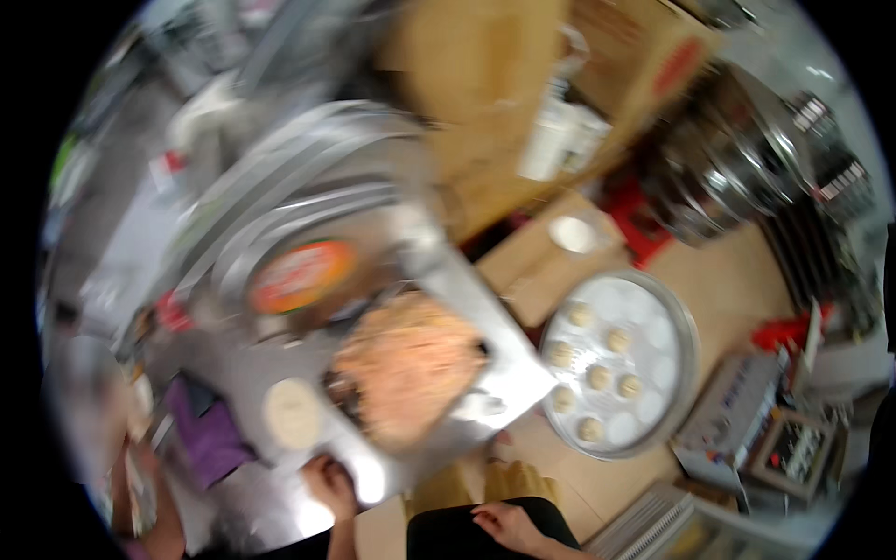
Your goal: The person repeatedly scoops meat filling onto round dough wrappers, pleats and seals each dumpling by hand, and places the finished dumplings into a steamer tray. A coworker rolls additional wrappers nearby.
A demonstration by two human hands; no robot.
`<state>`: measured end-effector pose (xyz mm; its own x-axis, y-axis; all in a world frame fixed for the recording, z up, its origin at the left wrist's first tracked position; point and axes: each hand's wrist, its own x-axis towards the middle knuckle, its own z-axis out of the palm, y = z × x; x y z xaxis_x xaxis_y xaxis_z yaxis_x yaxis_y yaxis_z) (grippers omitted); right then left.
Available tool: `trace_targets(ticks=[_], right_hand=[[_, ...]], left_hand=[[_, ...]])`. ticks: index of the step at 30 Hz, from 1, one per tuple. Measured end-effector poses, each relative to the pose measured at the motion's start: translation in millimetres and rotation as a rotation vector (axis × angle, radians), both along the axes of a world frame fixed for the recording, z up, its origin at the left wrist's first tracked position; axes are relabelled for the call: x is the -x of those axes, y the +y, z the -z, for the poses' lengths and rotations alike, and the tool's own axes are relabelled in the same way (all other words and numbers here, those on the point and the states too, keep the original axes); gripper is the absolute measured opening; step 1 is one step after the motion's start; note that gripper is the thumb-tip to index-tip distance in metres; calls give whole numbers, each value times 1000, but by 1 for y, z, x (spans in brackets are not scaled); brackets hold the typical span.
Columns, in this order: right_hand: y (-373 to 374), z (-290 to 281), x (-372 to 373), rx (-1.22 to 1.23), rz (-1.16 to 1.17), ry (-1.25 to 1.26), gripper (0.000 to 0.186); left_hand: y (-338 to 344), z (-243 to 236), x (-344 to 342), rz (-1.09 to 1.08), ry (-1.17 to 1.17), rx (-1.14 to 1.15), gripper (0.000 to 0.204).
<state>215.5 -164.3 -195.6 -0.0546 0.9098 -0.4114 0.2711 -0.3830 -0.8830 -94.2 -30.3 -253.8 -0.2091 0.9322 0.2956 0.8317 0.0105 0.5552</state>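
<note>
The whole picture is blurred by motion. My left hand [329, 485] is at the near edge of a steel table [495, 327], curled, just below a round flat piece of dough [292, 412]. Whether it holds anything is unclear. My right hand [505, 525] rests on dark clothing over my lap with its fingers loosely apart and nothing in it. A large bowl of pinkish minced filling [408, 366] stands on the table between the hands. To the right, a round metal tray [665, 327] carries several small pale buns.
A purple cloth [211, 431] lies left of the dough. An orange-topped round container [302, 276] and stacked metal trays [280, 177] sit further back. Cardboard boxes [485, 103], a red stool [639, 219] and metal pots [737, 177] stand on the floor. Another person's arm [154, 509] is at the lower left.
</note>
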Motion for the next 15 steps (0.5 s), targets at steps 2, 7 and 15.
trace_targets(ticks=[2,7,15], right_hand=[[42,-12,73,-171,-158,-44,19],[165,-48,205,-472,-120,-63,16],[320,27,254,-293,-97,-752,30]], left_hand=[[8,-7,0,57,47,-88,23],[2,-29,13,77,-124,-52,22],[-15,-75,46,30,-546,67,22]])
